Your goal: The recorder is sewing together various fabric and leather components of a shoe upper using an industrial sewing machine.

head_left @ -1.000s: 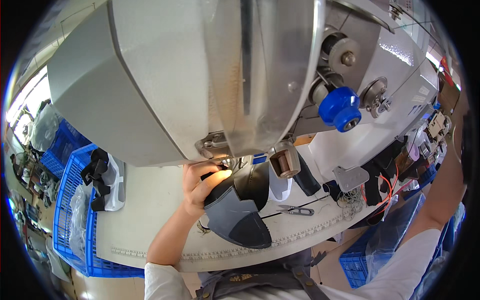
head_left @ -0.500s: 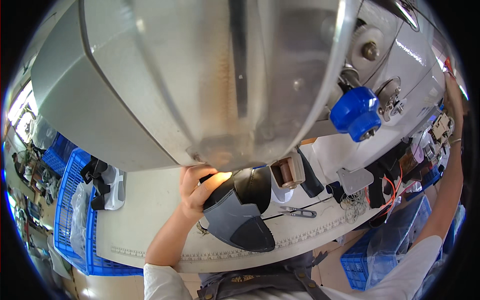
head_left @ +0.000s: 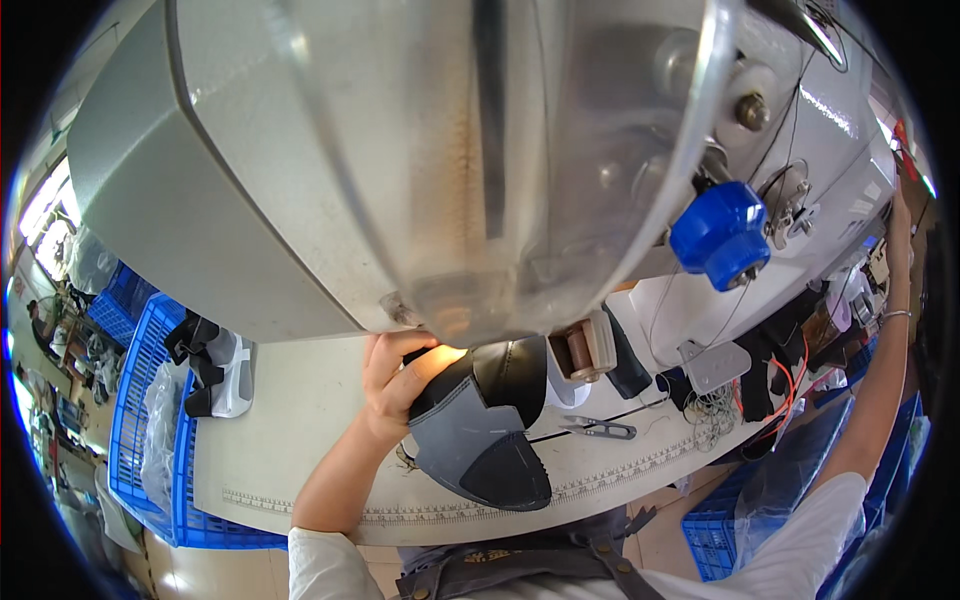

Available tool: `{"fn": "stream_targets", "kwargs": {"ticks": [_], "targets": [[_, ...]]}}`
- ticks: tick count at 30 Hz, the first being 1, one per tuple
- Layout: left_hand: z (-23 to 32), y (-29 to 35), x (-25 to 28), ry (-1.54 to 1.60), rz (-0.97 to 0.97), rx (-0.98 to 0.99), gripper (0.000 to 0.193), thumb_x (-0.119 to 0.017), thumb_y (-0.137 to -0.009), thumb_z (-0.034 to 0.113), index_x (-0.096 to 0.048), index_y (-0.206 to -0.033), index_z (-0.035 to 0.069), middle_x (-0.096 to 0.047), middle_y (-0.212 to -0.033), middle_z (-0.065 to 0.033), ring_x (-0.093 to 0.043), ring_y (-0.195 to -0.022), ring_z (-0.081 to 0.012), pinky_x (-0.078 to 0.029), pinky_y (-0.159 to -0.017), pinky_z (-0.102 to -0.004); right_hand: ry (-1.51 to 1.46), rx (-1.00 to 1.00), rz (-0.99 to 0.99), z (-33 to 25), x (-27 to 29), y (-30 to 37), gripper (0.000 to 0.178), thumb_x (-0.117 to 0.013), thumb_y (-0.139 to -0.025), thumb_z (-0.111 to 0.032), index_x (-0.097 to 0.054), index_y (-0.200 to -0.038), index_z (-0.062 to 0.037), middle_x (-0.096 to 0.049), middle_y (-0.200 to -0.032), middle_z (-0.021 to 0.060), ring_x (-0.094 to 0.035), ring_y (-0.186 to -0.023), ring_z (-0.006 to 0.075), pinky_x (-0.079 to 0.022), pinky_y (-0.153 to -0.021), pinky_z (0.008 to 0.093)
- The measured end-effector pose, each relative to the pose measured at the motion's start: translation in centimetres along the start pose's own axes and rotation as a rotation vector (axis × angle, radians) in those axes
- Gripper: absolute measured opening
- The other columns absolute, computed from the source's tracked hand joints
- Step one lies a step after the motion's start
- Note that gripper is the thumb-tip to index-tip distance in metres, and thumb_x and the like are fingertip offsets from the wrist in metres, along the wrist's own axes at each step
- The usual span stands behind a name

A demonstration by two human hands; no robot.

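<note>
A grey and black shoe upper (head_left: 455, 430) lies on the sewing table, its far part under the head of the sewing machine (head_left: 420, 180). My left hand (head_left: 393, 385) grips the upper's left edge, thumb on top, lit by the machine's lamp. The needle area is hidden behind the machine head. My right arm stretches far out to the right, and my right hand (head_left: 899, 205) is at the machine's far right end, its fingers out of clear sight. Thread snips (head_left: 605, 428) lie right of the upper, near a thin dark rod (head_left: 570, 432).
A blue basket (head_left: 183, 470) with shoe uppers and clear plastic stands left of the table. Another blue crate (head_left: 708, 540) with plastic sits at lower right. A blue knob (head_left: 720, 235) juts from the machine. Tangled thread (head_left: 712, 415) and orange cord (head_left: 790, 385) lie at the right.
My view has shifted slightly, so the machine sits a little further right and lower. My right forearm has shifted slightly; the left hand keeps its grip on the shoe upper.
</note>
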State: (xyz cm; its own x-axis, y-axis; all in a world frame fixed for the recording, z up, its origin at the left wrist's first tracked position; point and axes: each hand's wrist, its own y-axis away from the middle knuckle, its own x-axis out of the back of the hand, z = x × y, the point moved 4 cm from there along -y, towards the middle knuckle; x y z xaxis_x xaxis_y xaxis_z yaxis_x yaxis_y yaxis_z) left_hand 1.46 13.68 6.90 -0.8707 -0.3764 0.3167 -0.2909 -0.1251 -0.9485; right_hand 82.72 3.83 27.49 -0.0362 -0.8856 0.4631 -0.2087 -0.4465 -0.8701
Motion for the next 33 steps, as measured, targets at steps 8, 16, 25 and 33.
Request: {"fn": "stream_targets", "kwargs": {"ticks": [8,16,25,33], "targets": [[0.4,-0.2,-0.2,0.023,0.025,0.030,0.035,-0.077,-0.063,0.012,-0.072,-0.097,0.008,-0.066,-0.103,-0.0088,-0.062,-0.093,-0.0286,-0.046,-0.083,-0.0366,0.046,0.047,0.062,-0.6,-0.1,1.3,0.056,-0.041,-0.105,-0.036,-0.041,-0.145,0.0028,-0.057,-0.133,0.0121,-0.053,-0.122,0.0205,-0.038,-0.106,0.0309],[0.2,-0.3,-0.2,0.097,0.025,0.000,0.033,-0.075,-0.067,0.011,-0.072,-0.100,0.006,-0.068,-0.106,-0.0120,-0.064,-0.099,-0.0319,-0.048,-0.085,-0.0396,-0.336,-0.407,0.104,-4.5,-2.5,5.5,0.054,-0.038,-0.106,-0.037,-0.044,-0.144,-0.0003,-0.055,-0.139,0.0129,-0.053,-0.124,0.0194,-0.037,-0.106,0.0290],[-0.3,0.2,-0.4,0.163,0.047,0.051,0.032,-0.075,-0.070,0.011,-0.072,-0.101,0.007,-0.066,-0.104,-0.0103,-0.062,-0.097,-0.0280,-0.047,-0.084,-0.0366,-0.139,-0.194,0.530,-16.2,-1.7,16.3,0.037,-0.050,-0.103,-0.025,-0.054,-0.126,0.0036,-0.060,-0.122,0.0114,-0.060,-0.104,0.0188,-0.050,-0.087,0.0314],[-0.8,1.2,-0.4,0.182,0.001,0.109,0.037,-0.079,-0.068,0.014,-0.073,-0.104,0.008,-0.062,-0.101,-0.0068,-0.059,-0.094,-0.0235,-0.046,-0.081,-0.0327,-0.216,0.926,-0.652,-38.9,-11.1,30.2,0.063,-0.076,-0.072,-0.037,-0.058,-0.128,-0.0125,-0.053,-0.136,0.0122,-0.049,-0.127,0.0339,-0.042,-0.104,0.0517]]}}
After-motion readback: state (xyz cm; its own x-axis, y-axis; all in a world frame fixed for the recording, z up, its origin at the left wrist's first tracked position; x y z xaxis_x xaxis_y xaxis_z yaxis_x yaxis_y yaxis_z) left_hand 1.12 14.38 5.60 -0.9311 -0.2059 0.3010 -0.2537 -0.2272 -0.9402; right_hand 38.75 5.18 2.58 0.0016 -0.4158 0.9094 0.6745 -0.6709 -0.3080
